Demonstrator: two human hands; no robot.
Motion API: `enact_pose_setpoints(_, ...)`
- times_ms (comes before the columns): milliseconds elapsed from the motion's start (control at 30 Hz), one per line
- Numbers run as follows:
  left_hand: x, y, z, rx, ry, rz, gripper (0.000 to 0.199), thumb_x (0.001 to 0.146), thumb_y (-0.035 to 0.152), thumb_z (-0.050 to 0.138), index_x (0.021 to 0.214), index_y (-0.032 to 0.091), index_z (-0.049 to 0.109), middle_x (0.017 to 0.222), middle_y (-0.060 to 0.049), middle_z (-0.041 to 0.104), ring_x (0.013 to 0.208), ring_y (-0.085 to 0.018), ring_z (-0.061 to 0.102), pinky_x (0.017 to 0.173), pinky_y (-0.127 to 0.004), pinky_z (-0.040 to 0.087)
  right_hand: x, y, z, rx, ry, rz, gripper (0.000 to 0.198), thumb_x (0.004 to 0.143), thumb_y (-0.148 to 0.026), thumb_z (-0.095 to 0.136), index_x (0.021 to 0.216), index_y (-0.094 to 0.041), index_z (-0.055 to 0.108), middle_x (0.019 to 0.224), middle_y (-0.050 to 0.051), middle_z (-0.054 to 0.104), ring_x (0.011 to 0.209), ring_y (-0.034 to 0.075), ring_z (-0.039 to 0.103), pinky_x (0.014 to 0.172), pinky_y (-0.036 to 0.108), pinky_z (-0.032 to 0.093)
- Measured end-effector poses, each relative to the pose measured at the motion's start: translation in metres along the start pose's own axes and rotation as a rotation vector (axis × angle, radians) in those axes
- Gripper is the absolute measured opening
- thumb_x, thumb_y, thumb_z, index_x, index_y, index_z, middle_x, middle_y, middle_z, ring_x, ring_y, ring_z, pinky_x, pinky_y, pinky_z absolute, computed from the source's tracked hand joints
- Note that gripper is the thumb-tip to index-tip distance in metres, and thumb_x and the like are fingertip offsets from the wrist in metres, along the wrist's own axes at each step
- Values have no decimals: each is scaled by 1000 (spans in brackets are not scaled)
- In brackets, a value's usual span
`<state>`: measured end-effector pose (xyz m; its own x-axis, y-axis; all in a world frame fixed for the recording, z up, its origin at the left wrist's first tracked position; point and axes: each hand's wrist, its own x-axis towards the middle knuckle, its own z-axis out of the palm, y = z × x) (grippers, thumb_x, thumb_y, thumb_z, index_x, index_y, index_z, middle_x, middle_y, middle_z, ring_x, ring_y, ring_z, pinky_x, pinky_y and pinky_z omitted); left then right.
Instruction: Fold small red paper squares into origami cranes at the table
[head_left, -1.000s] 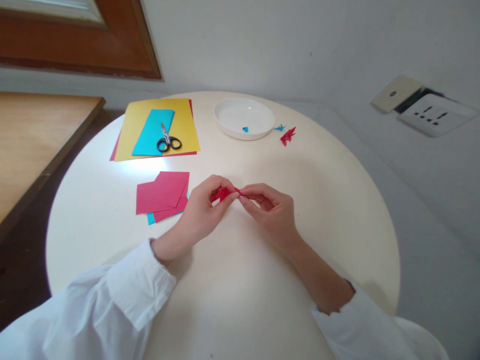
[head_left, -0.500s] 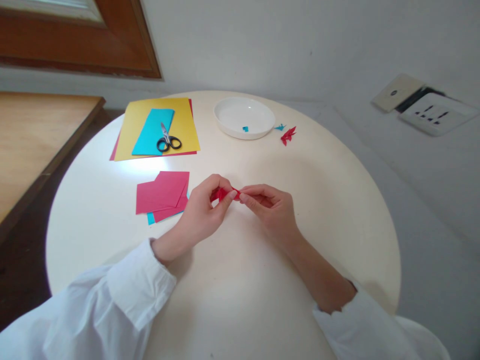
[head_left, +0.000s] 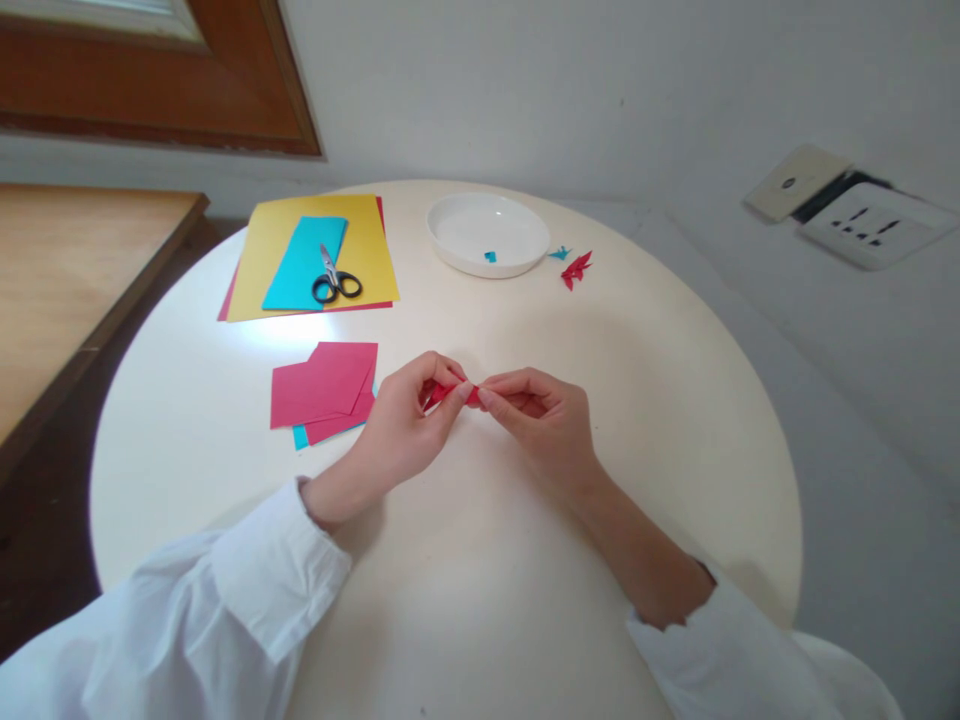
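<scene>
Above the middle of the table, a small piece of folded red paper (head_left: 472,396) is pinched between my two hands. My left hand (head_left: 412,410) grips its left part with thumb and fingers, and the fingers hide much of it. The thumb and fingertips of my right hand (head_left: 544,410) close on its right end. Left of my left hand lie loose red paper squares (head_left: 319,390), partly overlapping, with a bit of blue paper (head_left: 301,437) showing beneath them.
Black-handled scissors (head_left: 335,280) rest on folded blue paper (head_left: 296,265) atop a yellow sheet (head_left: 262,235). A white dish (head_left: 480,225) at the back holds a blue scrap (head_left: 490,257). Right of it lie small folded blue paper (head_left: 560,254) and red folded paper shapes (head_left: 576,270).
The red paper has shifted slightly between my fingers, and its left part shows at a different angle. Both hands stay in nearly the same place and keep their pinch.
</scene>
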<state>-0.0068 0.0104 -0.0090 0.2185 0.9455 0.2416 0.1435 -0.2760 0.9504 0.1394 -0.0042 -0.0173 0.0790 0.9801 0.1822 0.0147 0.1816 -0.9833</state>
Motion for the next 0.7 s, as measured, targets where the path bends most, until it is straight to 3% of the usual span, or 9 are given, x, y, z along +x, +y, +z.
enact_pose_setpoints(700, 2, 2, 0, -165, 25, -128, 16, 69, 24, 65, 62, 17, 53, 71, -1, 62, 64, -12, 59, 59, -24, 46, -3, -3, 0, 2, 19, -23, 14, 62, -26, 75, 61, -17, 63, 67, 2, 68, 63, 14, 66, 66, 28, 58)
